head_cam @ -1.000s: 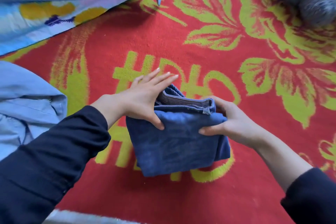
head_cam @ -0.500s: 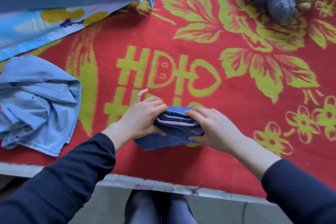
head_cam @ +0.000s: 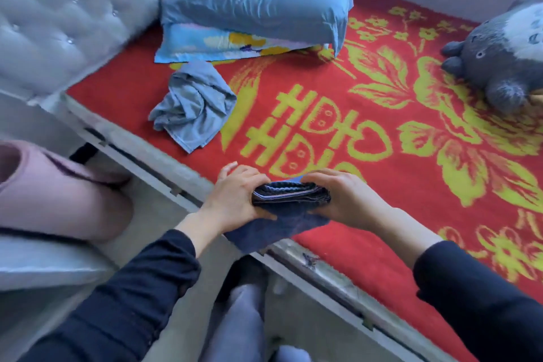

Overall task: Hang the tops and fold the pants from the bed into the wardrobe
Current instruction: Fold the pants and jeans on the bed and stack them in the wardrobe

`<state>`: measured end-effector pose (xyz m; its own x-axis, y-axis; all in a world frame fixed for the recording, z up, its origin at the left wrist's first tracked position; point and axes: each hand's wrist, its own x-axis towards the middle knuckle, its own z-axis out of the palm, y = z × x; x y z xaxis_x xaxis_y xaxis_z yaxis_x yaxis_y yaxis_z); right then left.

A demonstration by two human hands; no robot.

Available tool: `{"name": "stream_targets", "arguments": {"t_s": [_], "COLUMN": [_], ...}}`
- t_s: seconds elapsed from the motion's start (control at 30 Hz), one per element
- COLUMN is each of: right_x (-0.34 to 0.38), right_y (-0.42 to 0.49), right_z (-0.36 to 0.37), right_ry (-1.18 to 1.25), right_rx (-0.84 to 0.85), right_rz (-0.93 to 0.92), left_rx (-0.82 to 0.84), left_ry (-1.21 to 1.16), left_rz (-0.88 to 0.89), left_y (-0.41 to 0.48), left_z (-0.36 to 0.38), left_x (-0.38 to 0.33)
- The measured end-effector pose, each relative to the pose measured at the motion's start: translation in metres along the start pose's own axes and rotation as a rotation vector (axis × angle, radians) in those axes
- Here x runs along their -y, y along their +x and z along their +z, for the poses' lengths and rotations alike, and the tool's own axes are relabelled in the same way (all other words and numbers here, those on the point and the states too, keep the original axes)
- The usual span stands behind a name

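Observation:
A folded pair of dark blue jeans (head_cam: pixel 282 214) is held between my two hands over the bed's near edge. My left hand (head_cam: pixel 238 200) grips its left end with the thumb underneath. Gripping the right end is my right hand (head_cam: pixel 343 197), fingers curled over the top. The stacked folds face me. A crumpled light blue top (head_cam: pixel 194 103) lies on the red and yellow blanket (head_cam: pixel 411 132), farther back on the left.
A blue pillow (head_cam: pixel 255 0) sits on a patterned one by the grey tufted headboard (head_cam: pixel 67 15). A grey plush toy (head_cam: pixel 505 59) rests at the right. The bed frame edge (head_cam: pixel 323 267) runs diagonally below my hands. A pink slipper-like thing (head_cam: pixel 55 191) lies at left.
Both hands closed on the folded jeans and pulled them from the blanket's middle to the bed's near edge. My view drew back and tilted, bringing the headboard and floor into sight.

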<state>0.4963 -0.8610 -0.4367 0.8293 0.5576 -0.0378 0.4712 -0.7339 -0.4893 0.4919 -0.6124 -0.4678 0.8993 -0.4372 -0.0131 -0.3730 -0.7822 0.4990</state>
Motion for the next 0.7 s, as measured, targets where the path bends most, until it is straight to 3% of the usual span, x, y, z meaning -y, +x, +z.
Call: {"name": "stream_targets", "arguments": {"t_s": [0.1,0.3,0.7], "right_x": [0.058,0.177,0.449], "right_y": [-0.012,-0.016,-0.012], "right_z": [0.009,0.044,0.185], "right_ry": [0.030,0.040,0.008], "right_rx": [0.044,0.223,0.421], "right_rz": [-0.089,-0.264,-0.599], "left_rx": [-0.058,-0.147,-0.369], "left_ry": [-0.100,-0.079,0.005], "left_rz": [-0.192,-0.499,-0.840], "left_y": [-0.083,-0.235,-0.537], "left_z": [-0.018,-0.052,-0.093], "left_x": [-0.021,-0.035,0.024]}}
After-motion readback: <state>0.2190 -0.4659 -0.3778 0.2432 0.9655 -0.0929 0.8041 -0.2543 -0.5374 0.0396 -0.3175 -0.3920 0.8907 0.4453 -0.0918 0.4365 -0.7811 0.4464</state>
